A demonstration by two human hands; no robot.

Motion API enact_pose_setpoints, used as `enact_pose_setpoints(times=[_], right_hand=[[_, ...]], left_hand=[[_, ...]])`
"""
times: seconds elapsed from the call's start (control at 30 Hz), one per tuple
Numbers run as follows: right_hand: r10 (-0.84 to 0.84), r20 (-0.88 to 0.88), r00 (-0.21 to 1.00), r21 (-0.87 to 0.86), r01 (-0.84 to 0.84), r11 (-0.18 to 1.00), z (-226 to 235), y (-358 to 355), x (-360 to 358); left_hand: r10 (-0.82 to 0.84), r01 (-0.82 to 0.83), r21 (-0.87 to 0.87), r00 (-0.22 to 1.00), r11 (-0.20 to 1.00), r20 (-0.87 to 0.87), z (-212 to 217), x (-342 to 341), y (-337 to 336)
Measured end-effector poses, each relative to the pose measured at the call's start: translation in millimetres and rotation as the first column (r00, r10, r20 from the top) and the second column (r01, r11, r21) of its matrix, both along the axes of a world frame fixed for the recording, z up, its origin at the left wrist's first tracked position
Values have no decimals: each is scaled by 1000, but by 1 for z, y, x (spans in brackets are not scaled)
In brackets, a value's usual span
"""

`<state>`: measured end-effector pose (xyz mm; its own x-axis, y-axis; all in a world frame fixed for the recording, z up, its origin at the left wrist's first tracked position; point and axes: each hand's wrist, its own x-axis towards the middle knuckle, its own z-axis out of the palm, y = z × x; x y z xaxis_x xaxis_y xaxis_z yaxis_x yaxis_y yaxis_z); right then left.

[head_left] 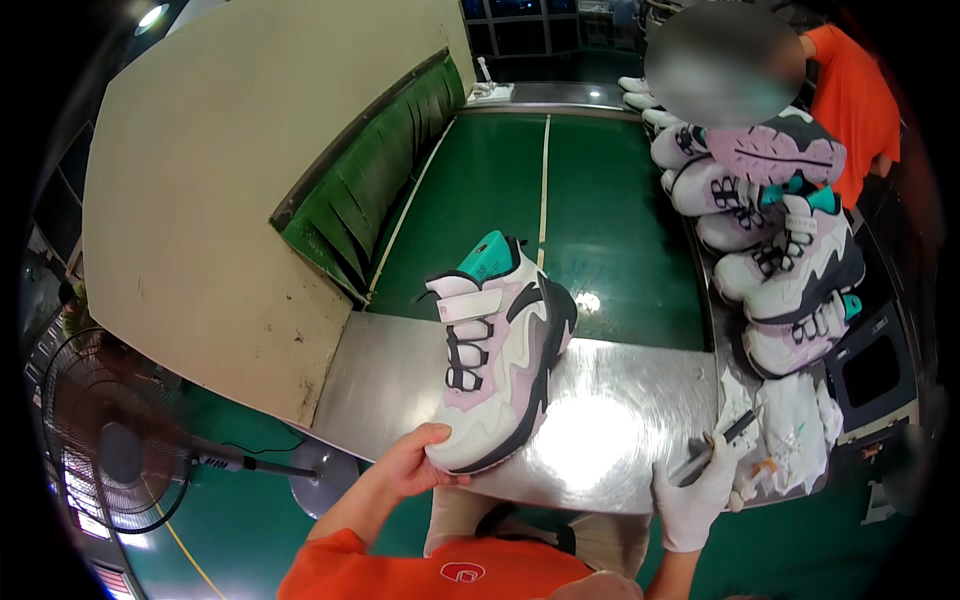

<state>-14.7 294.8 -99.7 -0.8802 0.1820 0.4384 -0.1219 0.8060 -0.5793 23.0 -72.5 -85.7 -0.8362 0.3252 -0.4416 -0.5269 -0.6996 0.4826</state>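
A white, pale-pink and black high-top sneaker (pixel 495 365) is tilted over the metal end of the conveyor, toe toward me. A teal shoe last (pixel 488 258) shows in its collar. My bare left hand (pixel 412 458) grips the toe, thumb on the upper and fingers beneath, partly hidden. At the right of the metal plate, my white-gloved right hand (pixel 694 500) is closed around a slim pen-like tool (pixel 740 427) with a silver body and a black end. Crumpled white paper or cloth (pixel 795 430) lies just beyond that hand.
Beyond the metal plate (pixel 380 370) runs a green conveyor belt (pixel 600 200) under a slit green curtain (pixel 370 170). Matching sneakers (pixel 800 255) are piled along the right edge. Another person in an orange shirt (pixel 850 90) stands at far right. A fan (pixel 120 450) stands left.
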Motion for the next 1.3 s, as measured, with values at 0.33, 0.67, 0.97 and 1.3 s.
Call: enact_pose_setpoints(times=[0.33,0.67,0.97,1.3], right_hand=[[-28,63,998,30,27,999,5,-7,-9],[-26,25,999,-19,27,999,4,-6,-12],[-18,1,1000,7,18,1000,1,-2,-8],[-34,-2,999,-5,34,999,10,-8,-4]], left_hand=[[23,-25,-119,1000,993,-21,-2,-46,-24],[-175,176,42,984,984,-18,-8,-15,-12],[-246,246,-49,969,968,1,3,12,-1],[-156,155,-259,988,953,16,22,4,9]])
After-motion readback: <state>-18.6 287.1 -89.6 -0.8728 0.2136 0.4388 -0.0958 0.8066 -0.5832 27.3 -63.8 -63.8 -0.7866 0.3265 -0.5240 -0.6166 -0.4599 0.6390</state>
